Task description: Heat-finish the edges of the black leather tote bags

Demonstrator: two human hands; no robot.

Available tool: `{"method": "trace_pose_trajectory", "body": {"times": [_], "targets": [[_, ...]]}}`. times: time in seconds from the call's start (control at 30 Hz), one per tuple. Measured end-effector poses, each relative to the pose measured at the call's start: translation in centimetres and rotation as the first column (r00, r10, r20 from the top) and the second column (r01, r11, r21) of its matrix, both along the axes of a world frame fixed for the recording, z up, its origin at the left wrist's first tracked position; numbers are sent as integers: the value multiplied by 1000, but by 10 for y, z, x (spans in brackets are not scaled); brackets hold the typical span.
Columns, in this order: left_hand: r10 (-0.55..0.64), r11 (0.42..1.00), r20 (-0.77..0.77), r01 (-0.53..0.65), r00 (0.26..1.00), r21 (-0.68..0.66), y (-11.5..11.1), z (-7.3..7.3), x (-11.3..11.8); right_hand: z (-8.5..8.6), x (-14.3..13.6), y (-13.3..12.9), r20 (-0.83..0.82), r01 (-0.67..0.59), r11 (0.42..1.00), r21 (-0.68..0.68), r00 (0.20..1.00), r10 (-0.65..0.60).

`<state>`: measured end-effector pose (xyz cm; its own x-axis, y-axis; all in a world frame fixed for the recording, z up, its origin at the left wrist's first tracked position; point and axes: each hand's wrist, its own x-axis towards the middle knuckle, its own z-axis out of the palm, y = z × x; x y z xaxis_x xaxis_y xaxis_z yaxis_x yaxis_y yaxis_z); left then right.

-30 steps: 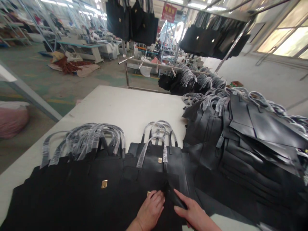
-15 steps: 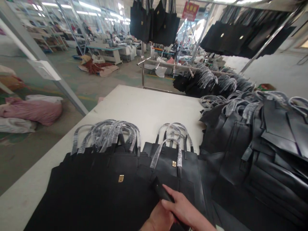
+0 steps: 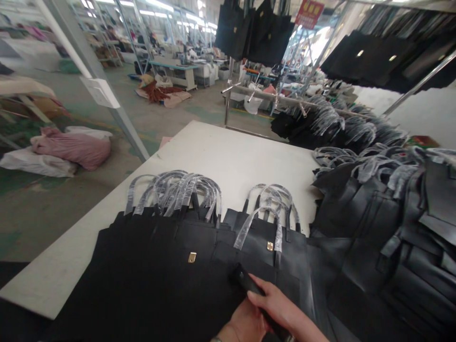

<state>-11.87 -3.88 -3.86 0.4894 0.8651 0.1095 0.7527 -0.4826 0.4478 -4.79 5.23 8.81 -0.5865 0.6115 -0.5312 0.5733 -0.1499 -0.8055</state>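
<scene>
My right hand [image 3: 272, 300] is closed round a long black object [image 3: 247, 279], which has a small dot near its far end. What kind of object it is I cannot make out. My left hand [image 3: 246, 319] is closed just below, against the right hand and the same object. Under both lies a pile of black bag panels [image 3: 149, 270] with a gold lock plate [image 3: 192, 257] and plastic-wrapped handles [image 3: 174, 192]. To the right, another black bag piece [image 3: 292, 242] carries a gold plate [image 3: 270, 246] and wrapped handles [image 3: 280, 216].
A heap of black panels [image 3: 356, 199] covers the right side of the white table [image 3: 228, 147]. Behind it stands a metal rack [image 3: 228, 90] with black bag pieces [image 3: 270, 33] hanging overhead. A slanted post [image 3: 124, 126] rises at left, near sacks [image 3: 73, 149] on the floor.
The view has swung left, so the table and racks appear farther right. Both hands stay together on the black object, with little change in their grip.
</scene>
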Motion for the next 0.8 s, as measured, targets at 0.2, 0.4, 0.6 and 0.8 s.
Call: {"method": "trace_pose_trajectory", "body": {"times": [0.2,0.4,0.6,0.8], "targets": [[10,1000,19,-10,1000,7,1,6,-4,4,-29,9,-68,81,990,117,995,-73],[140,980,191,-164,972,117,-2,18,-23,30,15,0,-101,235,964,124,970,-223],[909,412,-127,-903,398,119,10,57,-104,28,104,-32,48,406,914,17,913,-406],[801,535,-299,-844,519,-31,34,61,-137,19,181,-74,137,699,713,50,702,-698]]}}
